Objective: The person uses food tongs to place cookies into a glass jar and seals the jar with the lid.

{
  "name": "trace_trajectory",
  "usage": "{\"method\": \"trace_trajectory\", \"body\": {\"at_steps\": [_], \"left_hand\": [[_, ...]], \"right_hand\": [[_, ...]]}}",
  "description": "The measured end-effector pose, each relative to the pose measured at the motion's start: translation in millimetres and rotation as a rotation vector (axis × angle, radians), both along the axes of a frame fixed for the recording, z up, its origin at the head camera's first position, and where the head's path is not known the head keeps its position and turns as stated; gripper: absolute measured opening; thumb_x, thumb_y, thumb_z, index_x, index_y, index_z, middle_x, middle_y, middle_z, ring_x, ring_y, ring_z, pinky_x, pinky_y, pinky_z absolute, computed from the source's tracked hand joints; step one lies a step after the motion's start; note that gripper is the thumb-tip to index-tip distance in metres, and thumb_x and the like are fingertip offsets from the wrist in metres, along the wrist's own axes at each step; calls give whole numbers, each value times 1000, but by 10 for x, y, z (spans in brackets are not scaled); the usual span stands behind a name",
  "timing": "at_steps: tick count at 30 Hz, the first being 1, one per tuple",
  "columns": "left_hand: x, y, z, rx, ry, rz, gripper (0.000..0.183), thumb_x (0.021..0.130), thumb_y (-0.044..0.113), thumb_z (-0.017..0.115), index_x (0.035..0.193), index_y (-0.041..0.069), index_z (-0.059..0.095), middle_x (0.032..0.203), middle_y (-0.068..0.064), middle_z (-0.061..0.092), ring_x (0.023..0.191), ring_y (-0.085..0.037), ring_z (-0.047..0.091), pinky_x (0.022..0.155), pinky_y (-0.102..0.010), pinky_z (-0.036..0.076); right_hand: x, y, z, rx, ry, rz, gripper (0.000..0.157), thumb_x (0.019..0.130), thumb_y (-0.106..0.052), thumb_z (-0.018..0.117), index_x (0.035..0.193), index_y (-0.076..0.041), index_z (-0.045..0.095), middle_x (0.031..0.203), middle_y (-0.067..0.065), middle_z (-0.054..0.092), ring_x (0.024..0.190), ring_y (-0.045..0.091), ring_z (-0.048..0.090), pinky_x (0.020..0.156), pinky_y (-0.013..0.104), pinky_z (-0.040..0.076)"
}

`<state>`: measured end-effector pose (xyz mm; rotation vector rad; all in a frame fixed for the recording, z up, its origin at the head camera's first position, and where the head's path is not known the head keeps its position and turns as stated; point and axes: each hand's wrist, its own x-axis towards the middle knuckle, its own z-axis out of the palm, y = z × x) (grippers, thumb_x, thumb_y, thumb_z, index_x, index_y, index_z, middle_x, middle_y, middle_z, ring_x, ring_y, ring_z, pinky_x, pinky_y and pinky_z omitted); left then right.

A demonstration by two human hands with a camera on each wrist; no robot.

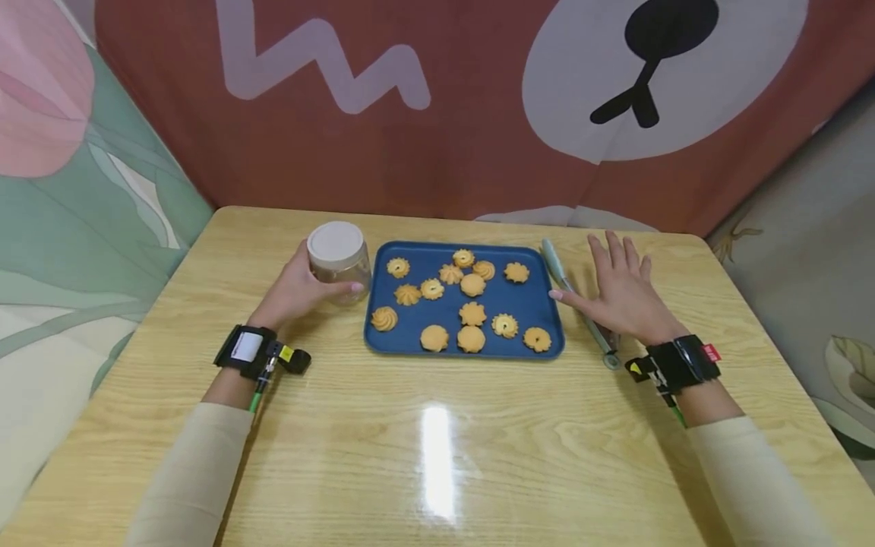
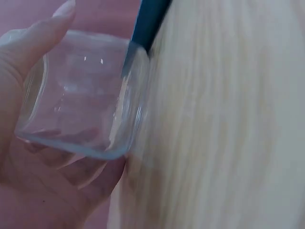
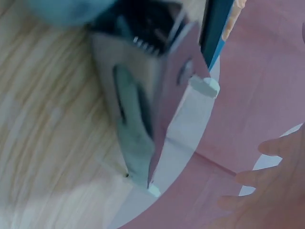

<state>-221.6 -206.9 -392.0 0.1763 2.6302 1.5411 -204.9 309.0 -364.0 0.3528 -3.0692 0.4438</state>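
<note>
A clear jar with a white lid stands upright left of the blue tray. My left hand grips it, thumb across the front; in the left wrist view the fingers curl behind the clear wall. Metal tongs with pale green handles lie along the tray's right side. Over them my right hand spreads its fingers, holding nothing, the thumb tip overlapping the tray's right rim. The right wrist view shows the tongs close up, with the fingers at the lower right.
Several cookies are spread over the tray, among them a swirled cookie and a round cookie. The wooden table ends at the back against a reddish-brown printed cloth. Floral cloth hangs at the left.
</note>
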Motion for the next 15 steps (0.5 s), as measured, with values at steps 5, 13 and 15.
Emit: {"method": "trace_trajectory", "body": {"at_steps": [5, 13, 15], "left_hand": [[-25, 61, -15, 4, 3, 23, 127, 75, 45, 95, 167, 14, 13, 166, -16, 37, 156, -35, 34, 130, -60, 24], [0, 65, -38, -7, 82, 62, 109, 76, 45, 94, 162, 18, 33, 159, -11, 50, 149, -31, 45, 125, -58, 35], [12, 71, -23, -18, 118, 89, 107, 75, 46, 95, 161, 18, 36, 157, -11, 52, 147, -30, 47, 122, -58, 38]], "right_hand": [[30, -9, -37, -22, -12, -5, 118, 91, -70, 67, 169, -8, 4, 175, 27, -8, 158, 60, -5, 118, 85, -2], [64, -128, -51, -48, -36, 25, 117, 91, -70, 67, 170, -12, 4, 177, 21, -9, 161, 54, -7, 119, 83, 12], [73, -166, -32, -65, -18, 32, 116, 91, -69, 68, 170, -12, 4, 177, 22, -7, 161, 54, -4, 119, 83, 14]]}}
